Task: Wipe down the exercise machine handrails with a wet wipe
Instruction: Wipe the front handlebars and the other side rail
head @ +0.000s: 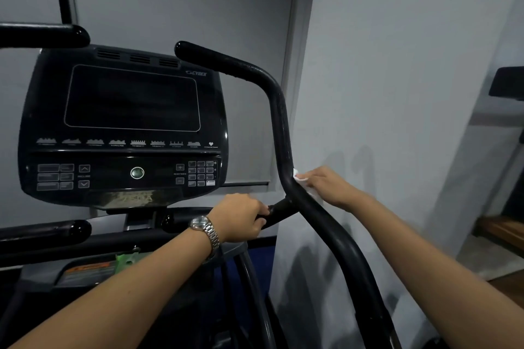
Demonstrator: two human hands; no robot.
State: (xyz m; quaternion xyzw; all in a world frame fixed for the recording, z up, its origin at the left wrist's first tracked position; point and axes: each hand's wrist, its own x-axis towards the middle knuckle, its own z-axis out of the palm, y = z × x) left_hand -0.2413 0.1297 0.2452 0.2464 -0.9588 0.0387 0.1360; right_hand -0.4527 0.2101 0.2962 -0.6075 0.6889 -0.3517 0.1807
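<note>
Grey wall (397, 65) is seen close behind the handrail (279, 110). The wipe (299, 177) is held against the rail's bend by the right hand (329, 184); a short crossbar (279, 208) is gripped by the left hand (241, 217). Risk: wall-facing side could be missed, wipe being bunched small.

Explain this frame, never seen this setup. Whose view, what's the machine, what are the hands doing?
One picture, from a camera worn on a person's head, looking forward and down at their own arms. In front is a black exercise machine: its dark console and a curved handrail beside a grey wall. The left hand, with a wristwatch, grips a short side bar branching off that rail. The right hand holds a white wet wipe against the handrail's bend.
</note>
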